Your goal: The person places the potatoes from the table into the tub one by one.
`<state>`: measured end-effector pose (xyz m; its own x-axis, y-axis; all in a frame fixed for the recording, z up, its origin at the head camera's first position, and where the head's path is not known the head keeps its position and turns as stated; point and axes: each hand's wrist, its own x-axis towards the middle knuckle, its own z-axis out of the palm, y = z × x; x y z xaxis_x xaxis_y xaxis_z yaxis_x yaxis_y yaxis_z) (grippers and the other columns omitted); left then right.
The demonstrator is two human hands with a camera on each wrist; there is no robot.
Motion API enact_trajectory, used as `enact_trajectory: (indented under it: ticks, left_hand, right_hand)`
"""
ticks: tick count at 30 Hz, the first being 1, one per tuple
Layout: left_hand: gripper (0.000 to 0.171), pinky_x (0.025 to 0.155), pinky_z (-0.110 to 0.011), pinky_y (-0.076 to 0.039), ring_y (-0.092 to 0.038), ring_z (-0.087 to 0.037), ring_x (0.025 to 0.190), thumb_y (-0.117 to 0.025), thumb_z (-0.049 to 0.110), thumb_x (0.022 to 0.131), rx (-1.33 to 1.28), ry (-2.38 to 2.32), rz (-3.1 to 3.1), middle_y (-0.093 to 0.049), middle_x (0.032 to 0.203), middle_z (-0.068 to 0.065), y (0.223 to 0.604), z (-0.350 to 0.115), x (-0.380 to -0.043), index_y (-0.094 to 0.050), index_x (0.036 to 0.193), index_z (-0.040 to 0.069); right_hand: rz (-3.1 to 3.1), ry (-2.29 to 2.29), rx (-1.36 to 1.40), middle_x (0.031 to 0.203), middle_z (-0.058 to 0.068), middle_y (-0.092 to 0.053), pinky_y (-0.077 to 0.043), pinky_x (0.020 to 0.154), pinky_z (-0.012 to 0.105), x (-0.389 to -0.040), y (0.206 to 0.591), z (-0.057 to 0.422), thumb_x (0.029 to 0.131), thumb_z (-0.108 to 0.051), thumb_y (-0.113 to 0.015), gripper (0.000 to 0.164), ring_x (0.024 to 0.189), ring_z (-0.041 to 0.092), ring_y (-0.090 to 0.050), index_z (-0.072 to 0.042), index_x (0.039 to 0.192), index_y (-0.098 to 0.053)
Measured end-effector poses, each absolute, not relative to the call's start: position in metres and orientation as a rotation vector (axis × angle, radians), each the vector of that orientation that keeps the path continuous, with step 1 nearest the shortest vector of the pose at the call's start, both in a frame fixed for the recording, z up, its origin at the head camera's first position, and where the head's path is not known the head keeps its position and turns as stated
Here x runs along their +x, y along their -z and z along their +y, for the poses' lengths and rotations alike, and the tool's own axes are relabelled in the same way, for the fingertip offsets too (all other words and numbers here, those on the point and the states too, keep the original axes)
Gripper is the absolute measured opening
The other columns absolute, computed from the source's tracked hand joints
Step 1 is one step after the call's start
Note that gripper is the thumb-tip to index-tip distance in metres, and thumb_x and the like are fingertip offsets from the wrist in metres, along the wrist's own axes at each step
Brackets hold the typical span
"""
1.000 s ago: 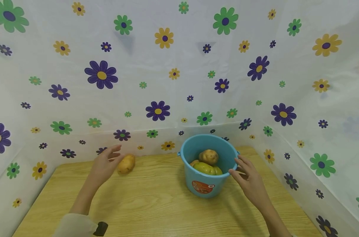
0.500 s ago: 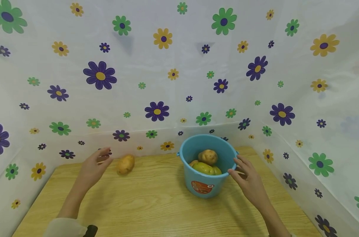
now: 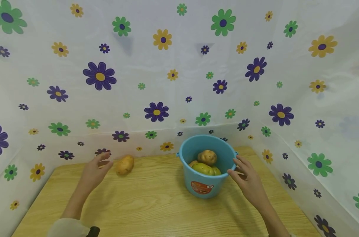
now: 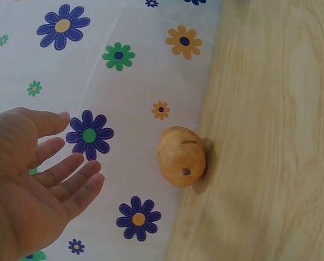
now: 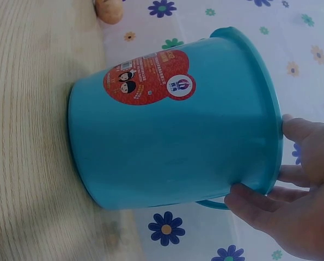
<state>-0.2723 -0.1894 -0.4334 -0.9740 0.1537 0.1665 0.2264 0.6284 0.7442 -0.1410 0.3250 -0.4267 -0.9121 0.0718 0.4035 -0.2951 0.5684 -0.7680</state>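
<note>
My left hand [image 3: 93, 171] hovers just left of a potato [image 3: 125, 165], fingers loosely bent and touching nothing. In the left wrist view the potato [image 4: 182, 156] lies on its own, a gap away from the fingertips. A light-blue plastic bucket [image 3: 189, 177] stands upright on the table at the right. My right hand [image 3: 250, 184] holds its right rim, with some fingers over the edge, as the right wrist view of the bucket [image 5: 172, 147] shows. Inside the bucket are a potato [image 3: 208, 157] and yellow-green lumpy produce [image 3: 203, 168]; more brownish produce is partly hidden.
The wood-grain table [image 3: 155, 204] carries the bucket and the loose potato. White flower-print sheeting [image 3: 173, 95] rises behind the table and along both sides. The bucket's handle [image 5: 212, 205] hangs on its far side in the right wrist view.
My left hand has drawn back to the left, away from the loose potato, then shifted slightly. The right hand stays on the bucket rim; bucket and potato stay put.
</note>
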Motion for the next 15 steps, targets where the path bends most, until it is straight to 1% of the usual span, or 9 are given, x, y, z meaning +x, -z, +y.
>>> enact_trajectory:
  ticks: [2, 4, 6, 10, 15]
  left_hand:
    - [0.058, 0.099, -0.059, -0.053, -0.053, -0.049, 0.131, -0.058, 0.03, 0.108, -0.319, 1.286, -2.762, -0.044, 0.153, -0.029, 0.439, -0.19, -0.275, -0.042, 0.152, -0.004]
    - [0.059, 0.099, -0.059, -0.053, -0.053, -0.048, 0.131, -0.058, 0.029, 0.107, -0.313, 1.292, -2.77, -0.044, 0.154, -0.029, 0.446, -0.19, -0.278, -0.041, 0.152, -0.004]
    - [0.059, 0.099, -0.059, -0.053, -0.053, -0.048, 0.131, -0.059, 0.028, 0.107, -0.308, 1.291, -2.776, -0.043, 0.154, -0.028, 0.452, -0.19, -0.281, -0.041, 0.153, -0.004]
    - [0.059, 0.1, -0.059, -0.052, -0.051, -0.049, 0.132, -0.06, 0.025, 0.106, -0.307, 1.284, -2.778, -0.041, 0.155, -0.029, 0.462, -0.19, -0.286, -0.039, 0.153, -0.004]
    - [0.064, 0.102, -0.061, -0.05, -0.047, -0.052, 0.135, -0.062, 0.023, 0.105, -0.304, 1.3, -2.798, -0.038, 0.155, -0.032, 0.468, -0.184, -0.289, -0.035, 0.155, -0.007]
  right_hand:
    - [-2.419, -1.286, 0.176, 0.158, 0.026, -0.035, -0.058, 0.095, 0.032, -0.141, 0.427, 0.325, 0.102, -0.015, -0.068, 0.057, 0.121, 0.042, -0.062, 0.011, 0.148, -0.047]
    - [-2.421, -1.286, 0.173, 0.159, 0.026, -0.035, -0.058, 0.095, 0.035, -0.141, 0.427, 0.325, 0.102, -0.016, -0.067, 0.057, 0.122, 0.042, -0.062, 0.01, 0.148, -0.046]
    - [-2.421, -1.284, 0.171, 0.159, 0.026, -0.035, -0.057, 0.095, 0.031, -0.141, 0.428, 0.326, 0.102, -0.016, -0.067, 0.057, 0.122, 0.041, -0.062, 0.01, 0.148, -0.046]
    - [-2.42, -1.276, 0.171, 0.159, 0.025, -0.035, -0.054, 0.093, 0.019, -0.141, 0.428, 0.326, 0.102, -0.016, -0.068, 0.057, 0.122, 0.041, -0.062, 0.01, 0.148, -0.047]
    - [-2.409, -1.259, 0.182, 0.158, 0.026, -0.037, -0.055, 0.093, 0.019, -0.14, 0.428, 0.326, 0.102, -0.015, -0.068, 0.056, 0.121, 0.042, -0.063, 0.011, 0.147, -0.048]
